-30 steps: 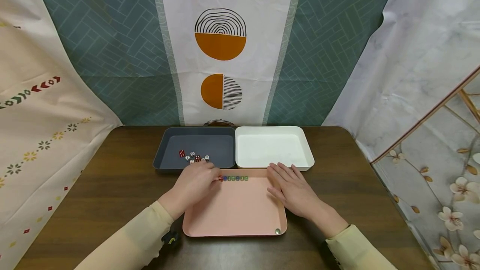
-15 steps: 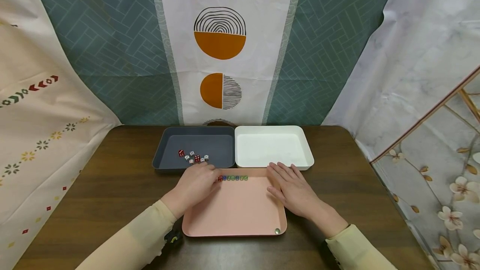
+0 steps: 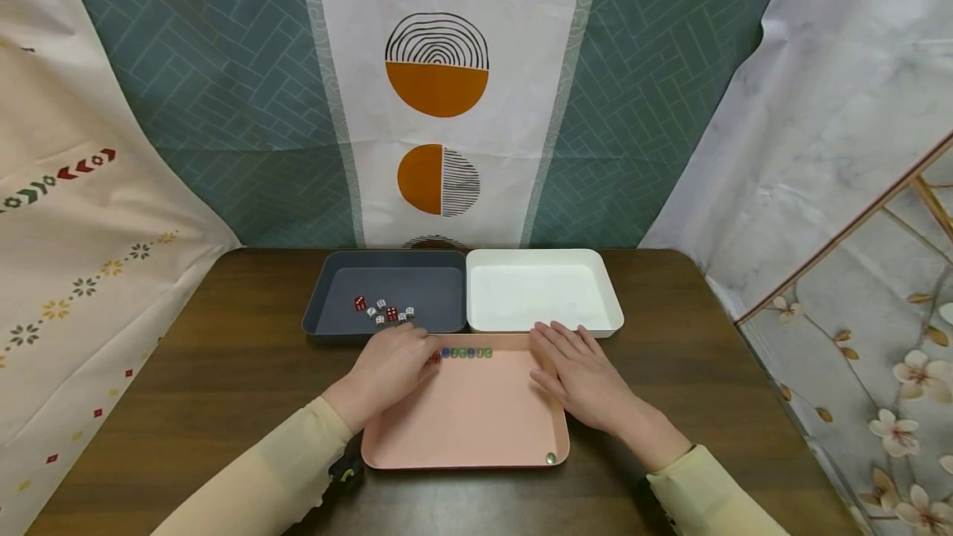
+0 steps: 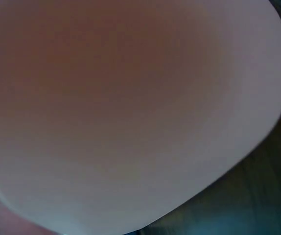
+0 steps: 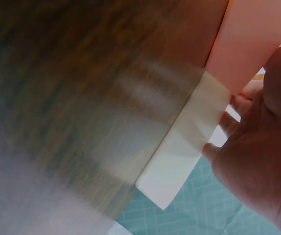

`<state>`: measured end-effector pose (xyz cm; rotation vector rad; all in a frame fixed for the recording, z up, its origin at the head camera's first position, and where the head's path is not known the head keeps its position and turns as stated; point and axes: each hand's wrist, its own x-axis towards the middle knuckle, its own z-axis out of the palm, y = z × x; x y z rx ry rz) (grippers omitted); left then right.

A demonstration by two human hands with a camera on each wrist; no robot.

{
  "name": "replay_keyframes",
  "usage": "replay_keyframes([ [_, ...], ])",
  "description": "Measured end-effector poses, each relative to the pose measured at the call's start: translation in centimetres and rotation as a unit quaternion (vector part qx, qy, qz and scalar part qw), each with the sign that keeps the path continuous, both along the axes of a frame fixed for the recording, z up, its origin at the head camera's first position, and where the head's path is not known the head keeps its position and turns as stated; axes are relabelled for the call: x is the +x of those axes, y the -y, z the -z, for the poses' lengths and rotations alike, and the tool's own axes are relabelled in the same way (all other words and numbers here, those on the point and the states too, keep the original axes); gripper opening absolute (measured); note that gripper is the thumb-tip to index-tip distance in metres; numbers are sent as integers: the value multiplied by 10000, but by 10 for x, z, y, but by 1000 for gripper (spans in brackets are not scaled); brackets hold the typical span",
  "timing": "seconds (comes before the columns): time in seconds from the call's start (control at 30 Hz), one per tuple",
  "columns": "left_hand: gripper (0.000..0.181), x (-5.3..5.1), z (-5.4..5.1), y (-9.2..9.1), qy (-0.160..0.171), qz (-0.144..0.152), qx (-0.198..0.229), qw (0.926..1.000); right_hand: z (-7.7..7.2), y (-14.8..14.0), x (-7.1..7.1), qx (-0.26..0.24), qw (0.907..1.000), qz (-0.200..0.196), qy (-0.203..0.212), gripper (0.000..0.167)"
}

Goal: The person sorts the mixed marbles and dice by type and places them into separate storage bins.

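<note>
1. The left hand (image 3: 393, 364) bends over the far left of the rectangular pink tray (image 3: 469, 420), by a red dotted die (image 3: 436, 358); whether pinching, I cannot tell.
2. Small blue and green pieces (image 3: 462, 352) line up right of the die.
3. The right hand (image 3: 584, 383), fingers straight, rests at the tray's far-right rim.
4. Far left, a dark-grey tray (image 3: 409, 284) holds dotted dice (image 3: 391, 314).

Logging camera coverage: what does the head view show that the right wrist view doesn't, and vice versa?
Only head: the left hand, the dark tray with dice, and the row of green and blue pieces.
Only right wrist: the palm side of the right hand.
Both: that hand, pink tray, white tray, wooden table and green cloth.
</note>
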<state>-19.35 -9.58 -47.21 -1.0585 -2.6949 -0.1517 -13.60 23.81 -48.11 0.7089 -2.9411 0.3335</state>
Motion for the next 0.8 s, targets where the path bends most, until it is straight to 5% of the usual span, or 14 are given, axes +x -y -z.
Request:
replay_keyframes([
  [0.8,17,-1,7,6,-141,-68,151,9998,0,0,0,65,10000,3,27,69],
])
